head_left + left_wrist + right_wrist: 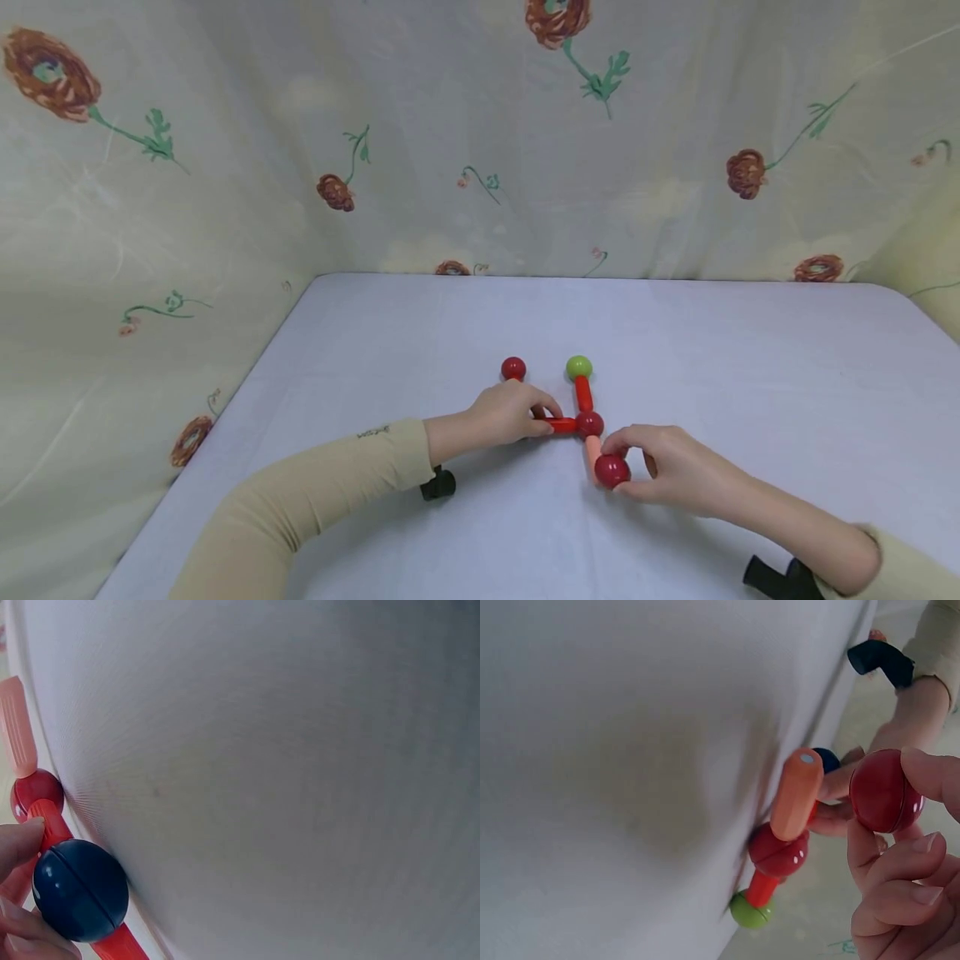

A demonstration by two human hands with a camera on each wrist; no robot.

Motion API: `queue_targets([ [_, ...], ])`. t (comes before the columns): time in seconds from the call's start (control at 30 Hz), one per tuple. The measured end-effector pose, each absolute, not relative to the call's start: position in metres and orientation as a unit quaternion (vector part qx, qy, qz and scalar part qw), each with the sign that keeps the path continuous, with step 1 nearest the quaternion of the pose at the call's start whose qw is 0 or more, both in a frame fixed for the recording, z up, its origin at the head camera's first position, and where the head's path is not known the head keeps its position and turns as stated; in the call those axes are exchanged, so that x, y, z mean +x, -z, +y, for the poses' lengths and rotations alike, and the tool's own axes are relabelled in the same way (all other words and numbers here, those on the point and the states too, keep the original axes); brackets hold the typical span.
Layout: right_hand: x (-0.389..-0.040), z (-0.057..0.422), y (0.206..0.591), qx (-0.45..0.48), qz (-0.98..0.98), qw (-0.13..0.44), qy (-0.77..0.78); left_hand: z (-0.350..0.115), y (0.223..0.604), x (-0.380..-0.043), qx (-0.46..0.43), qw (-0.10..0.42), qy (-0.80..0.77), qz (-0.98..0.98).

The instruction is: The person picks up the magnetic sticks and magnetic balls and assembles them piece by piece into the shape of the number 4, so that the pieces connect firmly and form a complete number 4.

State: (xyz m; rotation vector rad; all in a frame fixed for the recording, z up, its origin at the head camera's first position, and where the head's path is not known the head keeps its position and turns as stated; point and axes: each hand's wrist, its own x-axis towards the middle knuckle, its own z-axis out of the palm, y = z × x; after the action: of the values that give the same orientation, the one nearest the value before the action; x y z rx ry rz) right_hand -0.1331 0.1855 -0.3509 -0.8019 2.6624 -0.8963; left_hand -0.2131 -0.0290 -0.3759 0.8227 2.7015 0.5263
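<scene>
My right hand [671, 467] pinches a dark red ball [879, 791] between thumb and fingers. The ball is beside the free end of a pink stick [799, 796]; in the right wrist view a gap separates them. That stick joins a red centre ball [589, 423], from which a red stick [582, 393] leads to a green ball [579, 367]. My left hand [510, 414] grips another red stick [562, 426] on the centre ball's left. Its fingers also touch a dark blue ball [81, 891] at that stick's other end, which the hand hides in the head view.
Beyond my left hand lies another red ball [513, 368], with a bit of red stick showing below it. A white cloth covers the table [420, 333]. A flower-printed curtain [420, 100] hangs behind and at the sides.
</scene>
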Motion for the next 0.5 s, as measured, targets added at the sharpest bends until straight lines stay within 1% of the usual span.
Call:
queue_targets([
  [0.3,-0.132,0.184,0.362,-0.266,0.906,0.15,0.295,-0.03,0.374,-0.217,0.28,0.141,-0.19,0.931],
  [0.5,-0.134,0.182,0.368,-0.265,0.916,0.14,0.268,-0.028,0.374,-0.222,0.279,0.14,-0.19,0.931],
])
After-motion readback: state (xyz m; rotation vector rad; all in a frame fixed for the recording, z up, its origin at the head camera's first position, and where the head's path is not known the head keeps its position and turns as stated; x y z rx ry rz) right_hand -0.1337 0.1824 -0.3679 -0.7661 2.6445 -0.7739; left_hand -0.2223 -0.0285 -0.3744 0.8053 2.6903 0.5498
